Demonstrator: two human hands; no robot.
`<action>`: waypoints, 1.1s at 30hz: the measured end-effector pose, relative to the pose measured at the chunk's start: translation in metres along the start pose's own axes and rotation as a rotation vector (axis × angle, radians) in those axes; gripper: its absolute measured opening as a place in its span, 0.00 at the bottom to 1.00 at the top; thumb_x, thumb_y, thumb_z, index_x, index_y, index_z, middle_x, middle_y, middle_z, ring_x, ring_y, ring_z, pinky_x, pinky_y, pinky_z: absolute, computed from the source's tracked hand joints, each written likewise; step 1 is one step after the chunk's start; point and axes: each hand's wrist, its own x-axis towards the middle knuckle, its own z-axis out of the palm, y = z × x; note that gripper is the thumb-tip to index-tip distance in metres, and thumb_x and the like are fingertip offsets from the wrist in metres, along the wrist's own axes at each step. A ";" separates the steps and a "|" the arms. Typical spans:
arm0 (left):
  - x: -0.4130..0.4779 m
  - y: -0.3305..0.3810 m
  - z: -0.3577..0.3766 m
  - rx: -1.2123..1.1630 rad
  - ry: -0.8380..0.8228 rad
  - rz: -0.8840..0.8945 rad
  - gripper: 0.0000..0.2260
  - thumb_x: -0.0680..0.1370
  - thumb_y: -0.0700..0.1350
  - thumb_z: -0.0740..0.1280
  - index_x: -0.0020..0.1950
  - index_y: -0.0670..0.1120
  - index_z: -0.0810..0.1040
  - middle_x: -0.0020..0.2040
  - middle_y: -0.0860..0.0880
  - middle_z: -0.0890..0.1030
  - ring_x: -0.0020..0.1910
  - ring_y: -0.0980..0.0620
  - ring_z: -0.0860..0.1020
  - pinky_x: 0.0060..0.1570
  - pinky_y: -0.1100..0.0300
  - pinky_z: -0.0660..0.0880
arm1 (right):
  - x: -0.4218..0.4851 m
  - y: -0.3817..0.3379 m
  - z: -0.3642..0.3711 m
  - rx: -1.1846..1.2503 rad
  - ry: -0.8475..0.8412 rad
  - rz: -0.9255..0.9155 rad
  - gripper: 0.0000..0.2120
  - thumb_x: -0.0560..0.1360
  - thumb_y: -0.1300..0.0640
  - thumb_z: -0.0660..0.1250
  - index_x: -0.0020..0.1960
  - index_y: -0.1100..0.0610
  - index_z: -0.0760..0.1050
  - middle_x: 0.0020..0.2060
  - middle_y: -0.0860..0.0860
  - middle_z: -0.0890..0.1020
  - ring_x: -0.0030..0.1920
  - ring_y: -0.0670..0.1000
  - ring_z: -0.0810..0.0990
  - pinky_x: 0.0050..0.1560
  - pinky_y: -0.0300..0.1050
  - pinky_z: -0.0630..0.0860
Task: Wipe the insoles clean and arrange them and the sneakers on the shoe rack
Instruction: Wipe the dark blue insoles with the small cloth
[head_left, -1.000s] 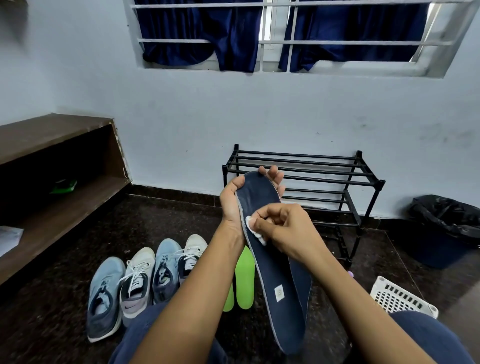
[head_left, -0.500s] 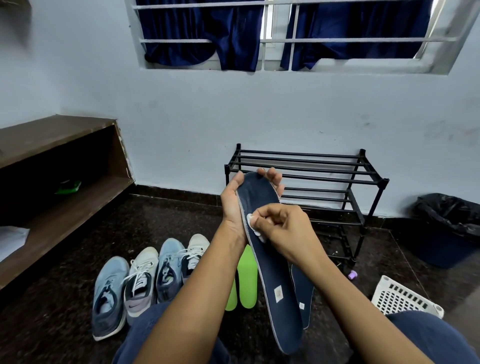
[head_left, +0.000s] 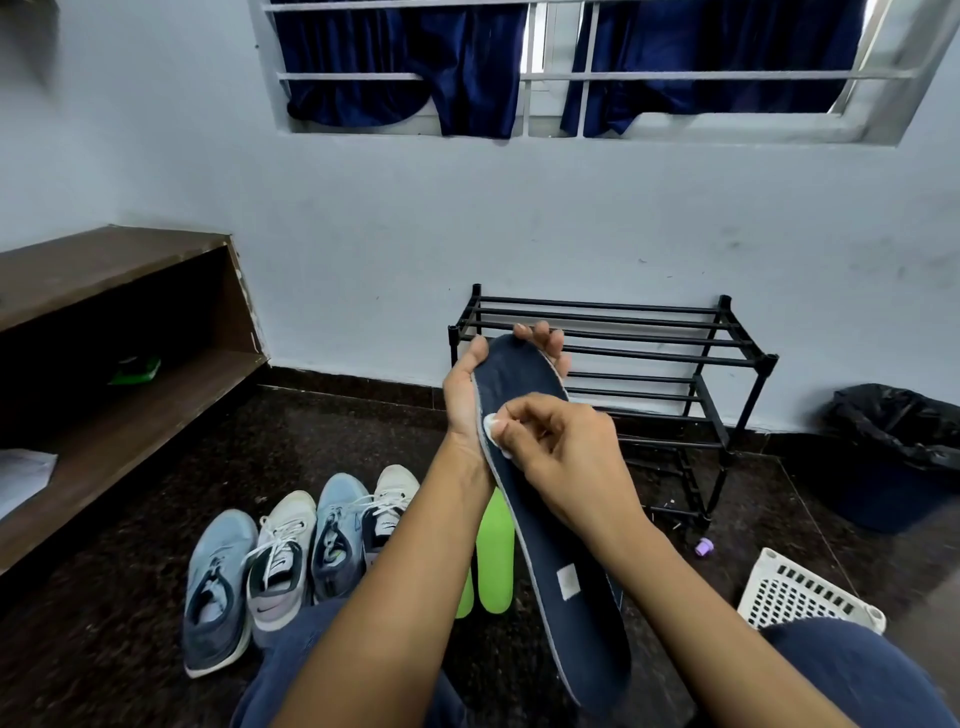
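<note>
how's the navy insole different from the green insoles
Colour: the navy insole is dark blue with a small white label; the green insoles are bright lime. Pose: the left hand holds the navy insole up by its toe end; the green insoles lie on the floor. State: the right hand pinches a white pad against the navy insole; nothing touches the green insoles. Both are outside the sneakers.

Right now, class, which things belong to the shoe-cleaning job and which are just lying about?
Job: blue insole, white wipe, left hand, right hand, green insoles, sneakers, shoe rack.
Lying about: bin, white basket, wooden shelf, purple cap.
</note>
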 end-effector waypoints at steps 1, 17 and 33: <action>-0.001 -0.004 0.001 0.016 0.001 -0.025 0.22 0.79 0.53 0.53 0.41 0.40 0.79 0.44 0.45 0.81 0.46 0.47 0.82 0.59 0.53 0.74 | 0.003 0.002 -0.001 -0.025 0.034 -0.006 0.03 0.73 0.56 0.70 0.40 0.52 0.79 0.27 0.47 0.78 0.26 0.43 0.73 0.31 0.31 0.66; -0.004 0.013 0.003 -0.045 0.043 0.031 0.23 0.81 0.53 0.51 0.40 0.40 0.76 0.41 0.44 0.80 0.43 0.44 0.82 0.64 0.51 0.67 | -0.013 0.003 0.010 -0.105 -0.023 -0.139 0.02 0.73 0.53 0.68 0.42 0.50 0.78 0.25 0.39 0.73 0.27 0.42 0.71 0.33 0.42 0.71; -0.005 0.010 -0.001 0.031 0.073 -0.031 0.23 0.81 0.54 0.52 0.40 0.40 0.78 0.40 0.45 0.80 0.46 0.46 0.80 0.68 0.52 0.64 | -0.005 0.010 0.005 -0.098 -0.094 0.042 0.05 0.73 0.54 0.68 0.39 0.50 0.77 0.27 0.49 0.78 0.27 0.45 0.72 0.34 0.42 0.71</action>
